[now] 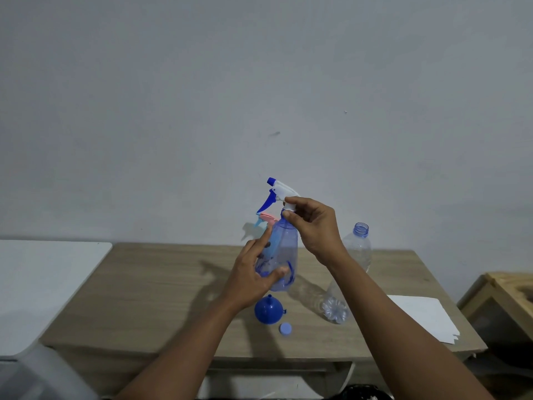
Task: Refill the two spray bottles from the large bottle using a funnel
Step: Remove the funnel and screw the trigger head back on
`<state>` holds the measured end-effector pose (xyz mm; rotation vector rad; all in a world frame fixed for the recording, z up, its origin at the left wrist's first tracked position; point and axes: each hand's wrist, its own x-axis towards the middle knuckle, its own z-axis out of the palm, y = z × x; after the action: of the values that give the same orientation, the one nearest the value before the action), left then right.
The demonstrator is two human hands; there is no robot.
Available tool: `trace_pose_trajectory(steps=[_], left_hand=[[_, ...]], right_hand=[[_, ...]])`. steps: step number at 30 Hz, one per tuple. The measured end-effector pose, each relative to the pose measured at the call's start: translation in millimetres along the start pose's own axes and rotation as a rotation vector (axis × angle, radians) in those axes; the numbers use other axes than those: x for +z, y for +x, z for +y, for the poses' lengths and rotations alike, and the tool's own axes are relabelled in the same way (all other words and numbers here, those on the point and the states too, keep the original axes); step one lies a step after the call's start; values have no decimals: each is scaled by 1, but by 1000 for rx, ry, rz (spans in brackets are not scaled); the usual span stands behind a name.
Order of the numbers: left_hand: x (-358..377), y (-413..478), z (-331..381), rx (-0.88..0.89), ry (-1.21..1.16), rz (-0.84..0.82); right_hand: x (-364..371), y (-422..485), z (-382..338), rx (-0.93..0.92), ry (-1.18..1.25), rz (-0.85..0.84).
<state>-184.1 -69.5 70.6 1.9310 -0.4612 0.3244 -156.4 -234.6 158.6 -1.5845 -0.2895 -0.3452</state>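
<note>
Fingers (297, 202) of the right hand (315, 229) pinch the collar of the blue-and-white trigger head (278, 190), apparently to twist it, while the left hand (252, 274) clasps the translucent blue plastic spray bottle (288, 249) to steady it over the wooden worktop (158, 284). Behind the left fingers peeks a pink-headed second spray bottle (268, 218). Below them lies an upturned blue plastic funnel (268, 310) beside a small blue cap (285, 328). Right of the pinching fingers stands the uncapped clear large bottle (357, 246). The held bottle's fill level cannot be told.
</note>
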Motion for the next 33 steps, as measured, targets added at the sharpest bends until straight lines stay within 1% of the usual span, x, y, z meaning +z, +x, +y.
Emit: trace_pose_trajectory(steps=[7, 12, 17, 21, 25, 28, 30, 33], left_hand=[[4, -3, -4, 23, 32, 43], [3, -1, -8, 39, 49, 33], [1, 0, -10, -10, 2, 9], [-6, 2, -13, -65, -49, -71], [-9, 2, -12, -91, -85, -80], [-9, 0, -11, -130, -130, -106], [-9, -2, -14, -157, -186, -134], [-7, -8, -21, -190, -266, -175]], right_hand=[[8, -1, 2, -23, -30, 41], [6, 1, 9, -15, -69, 64], [4, 3, 6, 0, -20, 4], [-5, 6, 3, 2, -7, -40], [-4, 7, 8, 76, 23, 22], [-3, 9, 11, 149, 112, 40], [-3, 12, 10, 208, 147, 24], [-1, 14, 15, 285, 161, -71]])
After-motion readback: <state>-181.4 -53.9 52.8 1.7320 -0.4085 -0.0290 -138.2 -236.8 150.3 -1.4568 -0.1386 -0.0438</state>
